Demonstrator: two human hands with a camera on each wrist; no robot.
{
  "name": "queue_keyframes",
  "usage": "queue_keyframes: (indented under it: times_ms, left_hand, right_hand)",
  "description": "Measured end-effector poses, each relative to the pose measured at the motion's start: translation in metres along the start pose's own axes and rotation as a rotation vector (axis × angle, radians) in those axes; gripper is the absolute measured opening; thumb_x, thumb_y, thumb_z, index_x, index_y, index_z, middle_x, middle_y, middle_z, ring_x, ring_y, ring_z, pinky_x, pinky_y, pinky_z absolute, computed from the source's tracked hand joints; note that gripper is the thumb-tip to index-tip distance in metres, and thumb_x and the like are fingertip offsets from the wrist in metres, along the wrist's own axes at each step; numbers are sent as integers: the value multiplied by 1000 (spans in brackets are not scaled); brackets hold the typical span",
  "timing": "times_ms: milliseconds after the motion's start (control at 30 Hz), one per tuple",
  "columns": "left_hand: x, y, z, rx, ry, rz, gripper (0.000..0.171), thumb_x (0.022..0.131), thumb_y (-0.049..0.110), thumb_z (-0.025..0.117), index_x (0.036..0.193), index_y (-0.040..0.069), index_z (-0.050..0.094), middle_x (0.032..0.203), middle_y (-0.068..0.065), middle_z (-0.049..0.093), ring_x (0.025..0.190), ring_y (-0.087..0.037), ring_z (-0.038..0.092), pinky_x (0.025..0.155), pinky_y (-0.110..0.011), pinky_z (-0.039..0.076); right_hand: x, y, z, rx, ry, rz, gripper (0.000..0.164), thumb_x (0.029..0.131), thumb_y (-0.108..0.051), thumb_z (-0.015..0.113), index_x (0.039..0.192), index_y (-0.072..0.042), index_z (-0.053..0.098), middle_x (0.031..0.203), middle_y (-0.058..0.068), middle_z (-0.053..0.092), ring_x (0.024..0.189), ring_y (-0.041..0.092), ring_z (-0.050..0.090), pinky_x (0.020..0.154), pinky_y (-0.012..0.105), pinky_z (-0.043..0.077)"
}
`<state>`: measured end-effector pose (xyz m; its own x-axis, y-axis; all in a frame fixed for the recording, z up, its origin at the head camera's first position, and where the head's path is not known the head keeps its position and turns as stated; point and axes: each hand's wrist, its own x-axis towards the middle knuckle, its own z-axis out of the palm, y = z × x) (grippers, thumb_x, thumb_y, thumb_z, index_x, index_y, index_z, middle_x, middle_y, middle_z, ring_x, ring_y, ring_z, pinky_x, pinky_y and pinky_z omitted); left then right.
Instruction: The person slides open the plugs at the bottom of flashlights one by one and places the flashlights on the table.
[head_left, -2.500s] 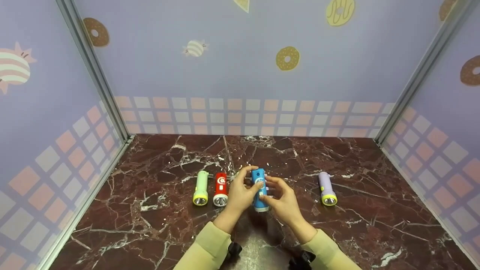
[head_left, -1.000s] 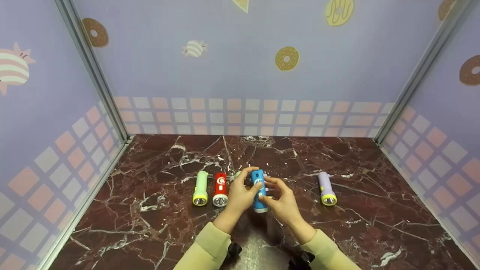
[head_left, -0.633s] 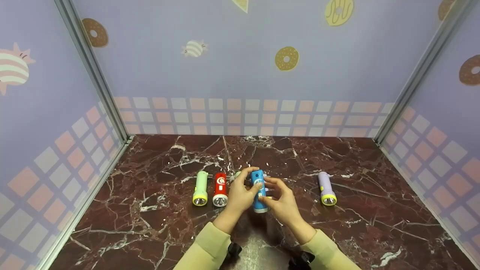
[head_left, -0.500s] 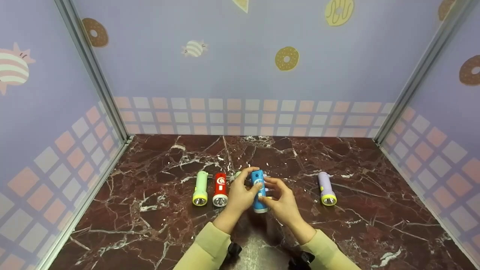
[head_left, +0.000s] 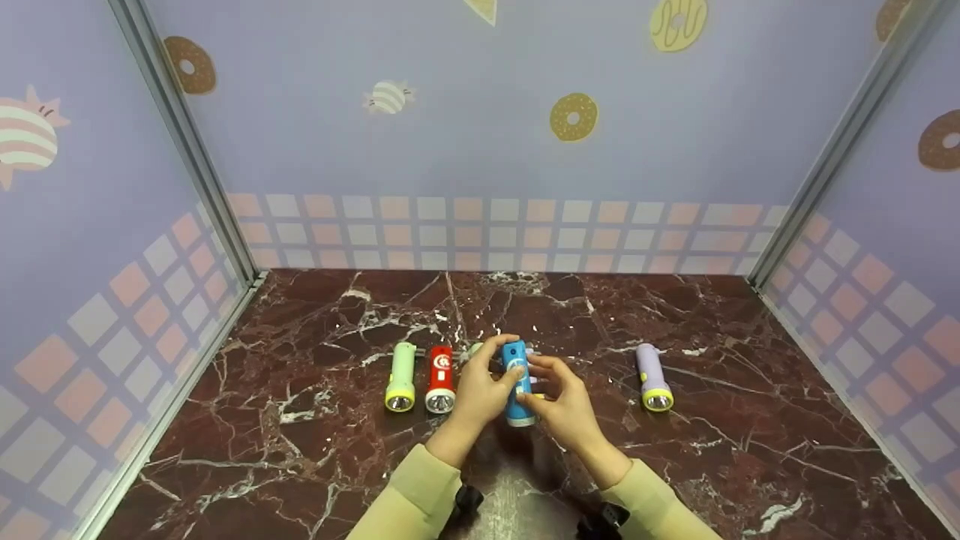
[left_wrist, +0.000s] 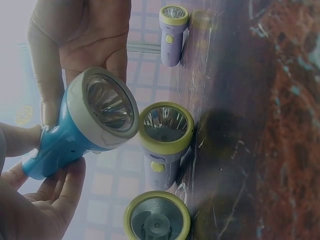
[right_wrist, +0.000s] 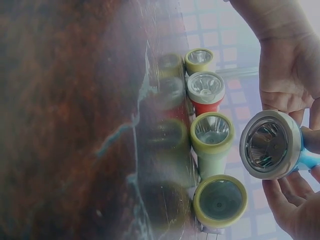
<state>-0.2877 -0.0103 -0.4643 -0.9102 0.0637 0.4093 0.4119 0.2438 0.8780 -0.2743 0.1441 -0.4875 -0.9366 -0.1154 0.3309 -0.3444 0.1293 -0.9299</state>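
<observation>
In the head view a blue flashlight (head_left: 514,351) with a white rim is held off the table between both hands, lens end toward the person. My left hand (head_left: 481,386) grips it from the left, thumb across its body. From the right, my right hand (head_left: 566,397) holds it, thumb at the white switch. The left wrist view shows the blue flashlight's lens (left_wrist: 109,104) with no visible glow. Behind it stand a purple flashlight (left_wrist: 162,167) and a yellow-rimmed one (left_wrist: 157,220), both mostly hidden from the head view by the hands.
On the marbled table (head_left: 315,465) lie a green flashlight (head_left: 402,375) and a red flashlight (head_left: 441,379) left of the hands. A purple flashlight (head_left: 652,375) lies to the right. Patterned panels (head_left: 480,150) enclose the back and sides.
The blue flashlight has shifted very slightly toward the person, still in both hands. Hands and the other flashlights stay almost exactly where they were.
</observation>
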Motion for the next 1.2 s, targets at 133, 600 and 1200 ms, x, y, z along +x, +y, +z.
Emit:
queue_keyframes:
  times_ms: [133,600,1200]
  left_hand:
    - [0,0,0,8,0,5,43,86,3,75,128,6,64,123,-22,68,106,-35,67,81,-37,62]
    - [1,-1,-1,8,-6,20,43,86,2,74,127,6,64,122,-23,68,105,-36,67,80,-35,61]
    - [0,-2,0,3,-14,12,43,86,0,73,128,6,64,120,-23,68,102,-35,66,81,-38,60]
  right_hand:
    - [0,0,0,2,4,-2,52,82,8,77,131,4,59,125,32,65,114,42,67,88,39,62]
    - [0,1,1,5,8,-4,51,82,8,77,130,3,60,125,32,66,116,42,66,88,38,62]
    - [0,1,1,8,-8,-1,52,83,9,75,131,4,59,127,34,65,113,44,68,88,39,62]
